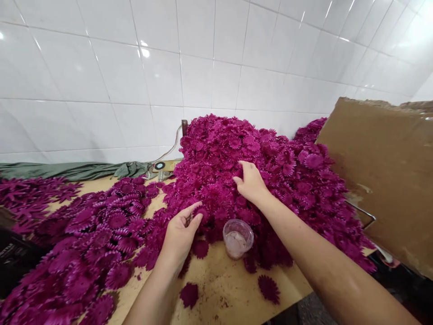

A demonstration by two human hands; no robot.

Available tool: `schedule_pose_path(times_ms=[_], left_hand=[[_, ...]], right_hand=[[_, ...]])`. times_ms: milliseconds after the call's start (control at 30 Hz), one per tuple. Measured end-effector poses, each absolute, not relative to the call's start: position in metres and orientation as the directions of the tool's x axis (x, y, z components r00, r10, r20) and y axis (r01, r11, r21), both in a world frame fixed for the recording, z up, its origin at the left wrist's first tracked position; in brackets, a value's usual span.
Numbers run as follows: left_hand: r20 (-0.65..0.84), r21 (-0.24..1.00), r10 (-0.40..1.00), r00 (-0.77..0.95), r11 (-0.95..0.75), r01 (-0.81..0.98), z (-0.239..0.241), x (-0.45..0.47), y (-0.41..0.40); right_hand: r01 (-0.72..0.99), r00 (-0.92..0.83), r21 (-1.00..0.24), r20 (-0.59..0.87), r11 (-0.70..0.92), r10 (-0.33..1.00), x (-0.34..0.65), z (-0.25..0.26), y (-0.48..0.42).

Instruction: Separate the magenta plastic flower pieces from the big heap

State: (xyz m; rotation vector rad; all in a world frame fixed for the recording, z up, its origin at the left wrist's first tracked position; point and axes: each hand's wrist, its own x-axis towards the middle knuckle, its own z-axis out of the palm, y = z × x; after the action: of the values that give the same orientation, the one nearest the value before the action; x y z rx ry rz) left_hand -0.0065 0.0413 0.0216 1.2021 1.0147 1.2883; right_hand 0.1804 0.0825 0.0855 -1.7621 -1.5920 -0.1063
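A large heap of magenta artificial flower pieces with notched, petal-like edges rises against the wall. My left hand is at its front left, thumb and fingers closed on the edge of one magenta flower piece. Further back, my right hand reaches to the face of the heap. Its thumb and forefinger are apart, close to the flowers; the other fingers are partly hidden. Between my forearms stands a clear plastic cup with a pale, whitish substance inside.
More flower pieces spread over the tan tabletop at the left. A cardboard sheet leans at the right. Green cloth and a yellow device with a round dial lie along the tiled wall. A dark object stands at far left.
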Motion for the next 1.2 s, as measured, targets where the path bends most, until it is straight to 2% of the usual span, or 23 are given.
schedule_pose_path(times_ms=[67,100,167,267,333,467,600,700,767,833,933,1000,1100,1167,1200], left_hand=[[0.097,0.987,0.993,0.06,-0.088,-0.131,0.022,-0.007,0.043],[0.099,0.987,0.993,0.065,-0.09,-0.131,0.023,-0.006,0.043],[0.109,0.984,0.991,0.082,-0.095,-0.153,0.024,-0.005,0.043],[0.131,0.973,0.989,0.073,-0.113,-0.203,0.025,-0.005,0.043],[0.122,0.972,0.991,0.055,-0.108,-0.21,0.025,-0.005,0.043],[0.101,0.969,0.994,0.047,-0.088,-0.229,0.024,-0.005,0.044],[0.121,0.961,0.993,0.009,-0.115,-0.252,0.023,-0.005,0.044],[0.141,0.962,0.99,0.025,-0.131,-0.241,0.024,-0.005,0.041],[0.157,0.967,0.986,0.062,-0.14,-0.215,0.025,-0.005,0.037],[0.175,0.97,0.98,0.092,-0.156,-0.184,0.026,-0.004,0.032],[0.198,0.97,0.975,0.104,-0.18,-0.16,0.025,-0.003,0.03],[0.193,0.97,0.977,0.088,-0.176,-0.169,0.024,-0.002,0.031],[0.176,0.968,0.981,0.078,-0.158,-0.196,0.021,-0.003,0.036],[0.167,0.966,0.983,0.077,-0.147,-0.21,0.019,-0.002,0.039],[0.158,0.966,0.985,0.072,-0.139,-0.22,0.019,-0.002,0.039]], right_hand=[[0.896,0.078,-0.397,0.586,0.201,0.807,0.168,0.084,0.07],[0.87,-0.005,-0.402,0.572,0.286,0.821,0.159,0.082,0.063],[0.756,-0.15,-0.528,0.436,0.387,0.887,0.14,0.076,0.049],[0.586,-0.239,-0.762,0.162,0.275,0.957,0.12,0.064,0.038],[0.546,-0.222,-0.809,0.111,0.218,0.969,0.114,0.058,0.038],[0.528,-0.18,-0.805,0.207,0.272,0.962,0.115,0.056,0.042],[0.47,-0.292,-0.831,0.17,0.296,0.941,0.111,0.059,0.038],[0.555,-0.26,-0.756,0.237,0.346,0.936,0.106,0.06,0.036],[0.659,-0.2,-0.654,0.325,0.373,0.924,0.109,0.062,0.041],[0.762,-0.074,-0.564,0.411,0.318,0.908,0.12,0.066,0.054],[0.842,0.184,-0.528,0.474,0.111,0.861,0.146,0.077,0.077],[0.859,0.218,-0.506,0.5,0.079,0.838,0.159,0.084,0.085],[0.859,0.055,-0.456,0.535,0.233,0.843,0.158,0.088,0.074],[0.781,-0.103,-0.526,0.423,0.337,0.9,0.145,0.085,0.055],[0.718,-0.177,-0.603,0.326,0.348,0.929,0.138,0.083,0.045]])
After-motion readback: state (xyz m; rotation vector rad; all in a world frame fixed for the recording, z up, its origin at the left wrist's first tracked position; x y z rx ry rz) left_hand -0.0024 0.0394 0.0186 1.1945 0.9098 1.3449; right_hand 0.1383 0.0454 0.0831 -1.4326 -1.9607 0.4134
